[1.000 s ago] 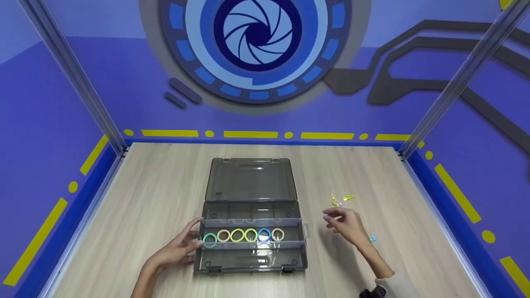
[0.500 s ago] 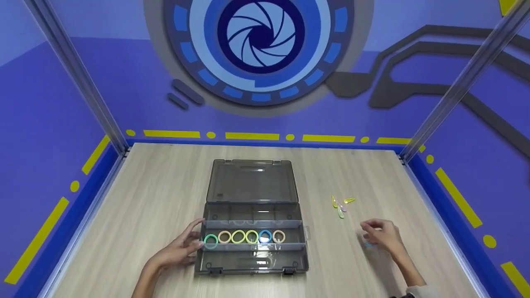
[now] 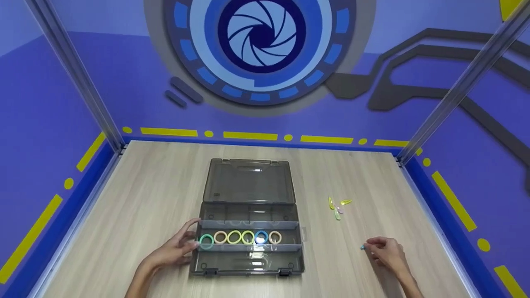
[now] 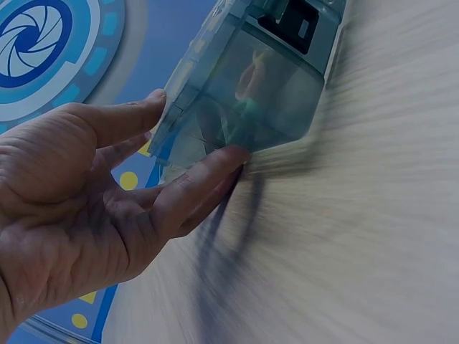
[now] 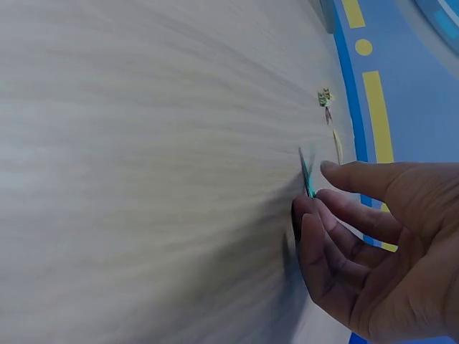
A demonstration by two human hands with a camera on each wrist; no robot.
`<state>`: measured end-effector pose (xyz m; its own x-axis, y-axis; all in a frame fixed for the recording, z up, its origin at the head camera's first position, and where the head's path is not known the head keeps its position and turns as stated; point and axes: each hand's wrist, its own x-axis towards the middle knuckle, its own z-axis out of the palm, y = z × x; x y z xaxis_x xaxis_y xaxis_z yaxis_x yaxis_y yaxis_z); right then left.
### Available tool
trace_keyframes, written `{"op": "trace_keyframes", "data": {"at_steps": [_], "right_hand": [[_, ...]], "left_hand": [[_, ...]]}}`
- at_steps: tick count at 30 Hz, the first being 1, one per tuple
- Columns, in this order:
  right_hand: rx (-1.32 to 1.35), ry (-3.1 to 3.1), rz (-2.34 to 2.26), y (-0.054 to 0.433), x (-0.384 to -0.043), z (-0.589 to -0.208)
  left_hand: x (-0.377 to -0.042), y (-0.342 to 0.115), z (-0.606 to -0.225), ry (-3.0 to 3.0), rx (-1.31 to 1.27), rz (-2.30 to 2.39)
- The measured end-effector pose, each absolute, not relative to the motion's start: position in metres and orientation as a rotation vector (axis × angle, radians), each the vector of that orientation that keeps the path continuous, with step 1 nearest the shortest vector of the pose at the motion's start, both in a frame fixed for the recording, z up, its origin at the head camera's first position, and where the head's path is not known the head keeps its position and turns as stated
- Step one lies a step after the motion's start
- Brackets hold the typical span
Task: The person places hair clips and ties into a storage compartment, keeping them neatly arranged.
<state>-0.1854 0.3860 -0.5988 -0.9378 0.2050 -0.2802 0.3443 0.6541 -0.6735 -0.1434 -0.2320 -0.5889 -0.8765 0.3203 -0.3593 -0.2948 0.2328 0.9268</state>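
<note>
My right hand (image 3: 387, 252) is low over the table's right side, pinching a small blue hair clip (image 3: 362, 247) at its fingertips. In the right wrist view the clip (image 5: 308, 179) shows as a thin teal sliver by the fingers. On the left, my left hand (image 3: 172, 250) touches the side wall of a smoky clear plastic organizer box (image 3: 248, 265), its fingers loosely extended. The box stands with its lid (image 3: 250, 182) laid back. A row of coloured hair ties, among them a green one (image 3: 206, 241) and a blue one (image 3: 261, 237), fills the middle compartment.
Several more hair clips lie right of the box: a yellow one (image 3: 331, 203), another yellow one (image 3: 346, 202), a pink one (image 3: 340, 210) and a green one (image 3: 337, 215). Blue panels (image 3: 256, 120) wall the wooden table (image 3: 165, 178) at the back and sides.
My right hand has moved right and toward the front, away from the loose clips, and now pinches the blue hair clip. The left hand keeps its place at the box.
</note>
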Motion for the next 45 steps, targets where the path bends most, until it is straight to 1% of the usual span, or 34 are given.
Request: {"op": "trace_keyframes", "data": {"at_steps": [6,15,24,41,45], "right_hand": [[0.479,2.756,-1.118,0.376,-0.19,-0.606],[0.447,2.865,-1.026,0.372,-0.196,-0.608],[0.328,2.925,-1.08,0.37,-0.19,-0.606],[0.366,2.887,-0.996,0.368,-0.192,-0.602],[0.326,2.902,-0.939,0.366,-0.192,-0.601]], "left_hand": [[-0.143,-0.235,-0.589,2.032,0.015,1.679],[-0.146,-0.236,-0.591,2.03,0.028,1.679],[-0.145,-0.235,-0.589,2.013,0.055,1.698],[-0.145,-0.233,-0.592,2.006,0.073,1.705],[-0.145,-0.234,-0.591,2.017,0.061,1.702]]}}
